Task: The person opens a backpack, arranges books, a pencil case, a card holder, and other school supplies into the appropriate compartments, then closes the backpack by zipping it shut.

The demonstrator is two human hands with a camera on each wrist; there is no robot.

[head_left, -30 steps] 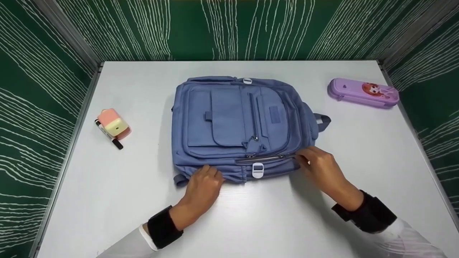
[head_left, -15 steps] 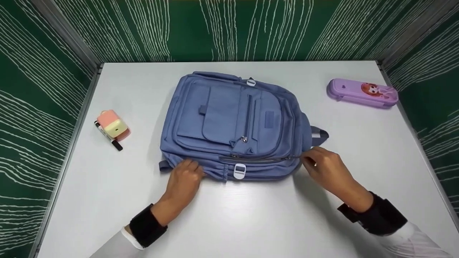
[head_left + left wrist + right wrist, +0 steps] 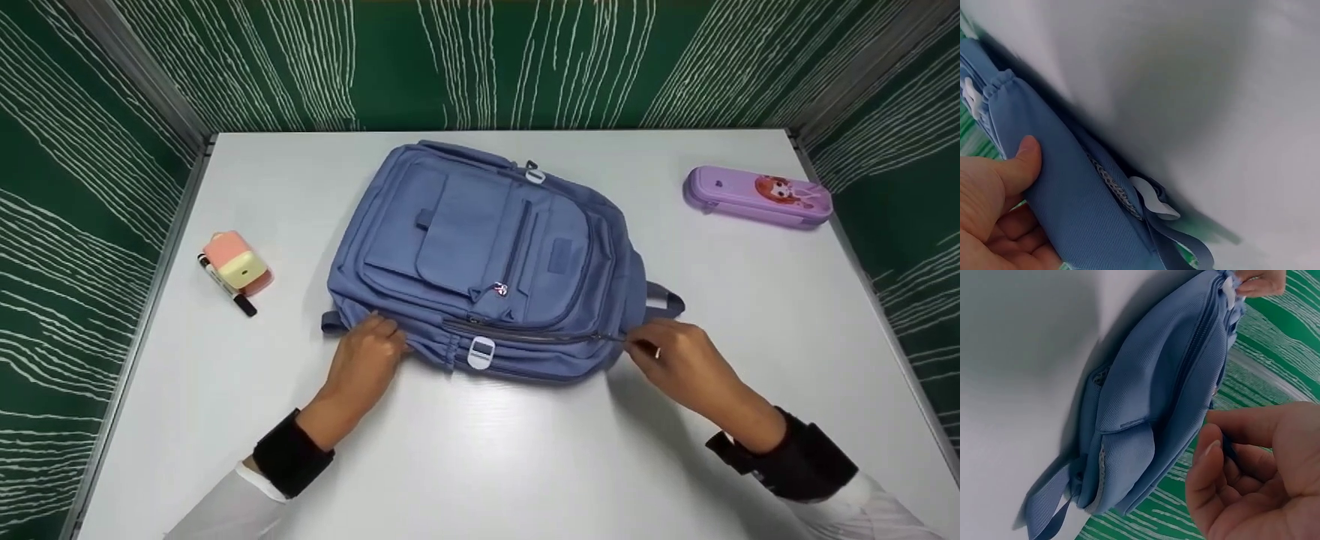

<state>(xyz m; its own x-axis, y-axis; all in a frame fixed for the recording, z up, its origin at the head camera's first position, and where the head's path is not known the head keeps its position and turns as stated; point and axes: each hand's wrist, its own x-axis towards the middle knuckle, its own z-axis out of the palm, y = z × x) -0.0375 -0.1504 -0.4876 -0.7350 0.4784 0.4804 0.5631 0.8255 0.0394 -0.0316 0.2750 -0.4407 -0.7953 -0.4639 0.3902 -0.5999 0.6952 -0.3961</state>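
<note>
A blue backpack point(image 3: 480, 247) lies front side up on the white table, turned slightly askew, its top handle point(image 3: 666, 301) to the right. My left hand point(image 3: 365, 356) grips the side pocket near the bag's bottom corner; in the left wrist view its thumb presses the blue fabric point(image 3: 1067, 185). At the top end of the near side zipper point(image 3: 525, 334), my right hand point(image 3: 679, 364) pinches the zipper pull. The right wrist view shows a dark end of that pull point(image 3: 1229, 447) between thumb and curled fingers. A white buckle point(image 3: 481, 352) sits on the near side.
A purple pencil case point(image 3: 757, 196) lies at the back right of the table point(image 3: 480, 465). To the left are a pink and yellow case-like item point(image 3: 238, 261) and a black-and-white marker point(image 3: 226, 285). Green walls with white streaks stand round the table.
The backpack has shifted left and turned clockwise, its bottom end drawn along with my left hand. My right hand has stayed at the zipper, moving slightly right and nearer.
</note>
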